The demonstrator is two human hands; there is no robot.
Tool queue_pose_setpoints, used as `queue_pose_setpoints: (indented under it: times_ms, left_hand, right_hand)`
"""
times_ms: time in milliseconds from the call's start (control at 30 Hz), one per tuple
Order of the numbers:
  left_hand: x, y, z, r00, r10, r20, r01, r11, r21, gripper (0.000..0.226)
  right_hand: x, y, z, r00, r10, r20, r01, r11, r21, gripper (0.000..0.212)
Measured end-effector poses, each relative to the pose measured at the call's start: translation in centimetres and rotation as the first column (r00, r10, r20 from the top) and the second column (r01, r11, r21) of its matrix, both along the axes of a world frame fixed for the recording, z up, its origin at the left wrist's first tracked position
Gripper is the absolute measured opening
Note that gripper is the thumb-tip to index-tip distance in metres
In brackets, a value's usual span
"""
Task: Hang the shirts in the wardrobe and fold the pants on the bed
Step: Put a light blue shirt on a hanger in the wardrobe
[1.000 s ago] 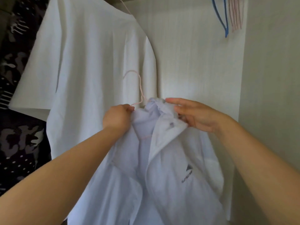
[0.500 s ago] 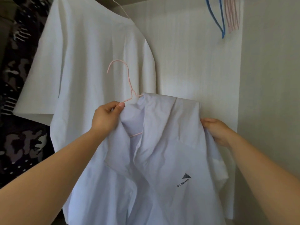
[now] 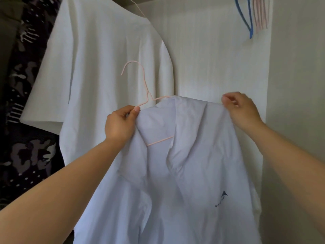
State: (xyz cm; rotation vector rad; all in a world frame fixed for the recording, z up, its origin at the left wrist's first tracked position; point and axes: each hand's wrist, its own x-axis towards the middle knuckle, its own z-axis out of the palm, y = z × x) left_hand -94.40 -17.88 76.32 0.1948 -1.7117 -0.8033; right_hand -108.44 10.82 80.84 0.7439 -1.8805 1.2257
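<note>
Our left grip (image 3: 119,125) pinches the shirt (image 3: 193,164) and hanger (image 3: 143,80), and our right grip (image 3: 241,110) pinches its shoulder. The shirt's held up in the wardrobe (image 3: 211,59), in front of a hung tee (image 3: 105,67).

**Both arms raised, both hands pinching**

Left hand (image 3: 119,124): bare forearm reaching up and forward, fingers curled, thumb on top. It pinches the collar edge of the pale lilac thin-fabric shirt (image 3: 193,164) together with the thin pink wire hanger (image 3: 159,141).

Right hand (image 3: 243,110): slightly higher and well apart from the left, with the forearm bare. Its fingertips pinch the shirt's top edge.
</note>
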Motion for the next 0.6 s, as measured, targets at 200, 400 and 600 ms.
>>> queue_pose_setpoints:
  times_ms: [200, 400, 600]
  left_hand:
    - [-1.0, 2.0, 0.6, 0.996, -0.068, 0.055, 0.076, 0.985, -0.158, 0.023]
    - [-0.6, 2.9, 0.1, 0.986, -0.166, -0.012, 0.154, 0.933, -0.324, 0.042]
    - [0.0, -0.8, -1.7, 0.950, 0.096, 0.298, -0.013, 0.963, -0.271, 0.032]
  right_hand:
    - [3.7, -3.8, 1.9, 0.999, 0.040, -0.029, -0.010, 0.734, 0.679, 0.026]
    - [2.7, -3.2, 1.6, 0.958, 0.208, 0.197, -0.276, 0.853, 0.444, 0.029]
    - [0.6, -1.4, 0.3, 0.899, 0.292, 0.326, -0.370, 0.905, 0.209, 0.025]
